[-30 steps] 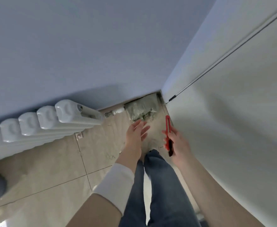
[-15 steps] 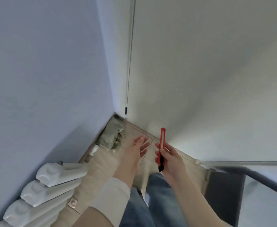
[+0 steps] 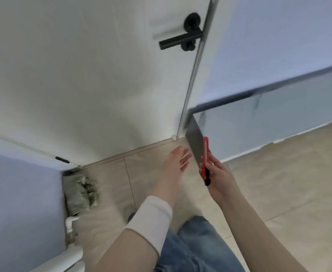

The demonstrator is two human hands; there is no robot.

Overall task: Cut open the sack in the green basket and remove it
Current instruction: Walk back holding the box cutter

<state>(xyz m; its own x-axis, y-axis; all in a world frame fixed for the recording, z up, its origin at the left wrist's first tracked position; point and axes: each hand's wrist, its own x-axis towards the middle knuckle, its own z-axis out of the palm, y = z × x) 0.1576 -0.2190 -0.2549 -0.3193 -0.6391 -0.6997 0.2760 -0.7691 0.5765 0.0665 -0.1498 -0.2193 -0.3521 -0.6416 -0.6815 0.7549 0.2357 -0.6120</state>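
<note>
Cannot find the sack or the green basket anywhere in view; nearest candidate only a blurred grey-green bundle (image 3: pixel 82 191) wedged in the floor corner at eight o'clock, too unclear to name. At centre, gripping a red utility knife (image 3: pixel 206 160) upright in the curled fingers of the right hand (image 3: pixel 218 173), with the left hand (image 3: pixel 176 160) just at nine o'clock of it, spread and empty, under a white door (image 3: pixel 82 75) and its black handle (image 3: pixel 178 41) at twelve. Judged as the approach step, cutting not begun: next, locate the basket, check for an extended blade (cannot tell here), then steady the sack with the free hand.
</note>
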